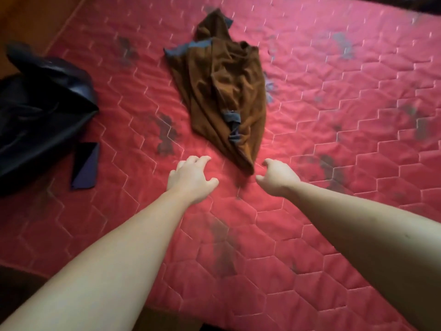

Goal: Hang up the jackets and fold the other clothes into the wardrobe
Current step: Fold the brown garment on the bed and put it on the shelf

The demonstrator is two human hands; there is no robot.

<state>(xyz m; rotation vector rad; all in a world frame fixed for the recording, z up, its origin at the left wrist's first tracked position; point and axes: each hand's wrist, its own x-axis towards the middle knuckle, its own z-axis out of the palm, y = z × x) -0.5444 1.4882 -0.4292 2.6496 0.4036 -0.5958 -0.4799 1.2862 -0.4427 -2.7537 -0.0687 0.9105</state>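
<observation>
A crumpled brown garment with blue-grey trim (226, 91) lies in a heap on the red quilted mattress (334, 115), its near tip pointing toward me. My left hand (191, 177) hovers just left of that tip, fingers loosely curled and holding nothing. My right hand (276, 177) hovers just right of the tip, fingers also loosely curled and empty. Neither hand touches the cloth. A dark, shiny black jacket (40, 111) lies bunched at the mattress's left edge, with a dark blue flap (84, 166) sticking out below it.
The mattress carries dark stains and quilted hexagon seams. A brown floor or wooden surface (28, 17) shows beyond the top-left edge. The mattress's near edge runs along the bottom left, with dark floor below it.
</observation>
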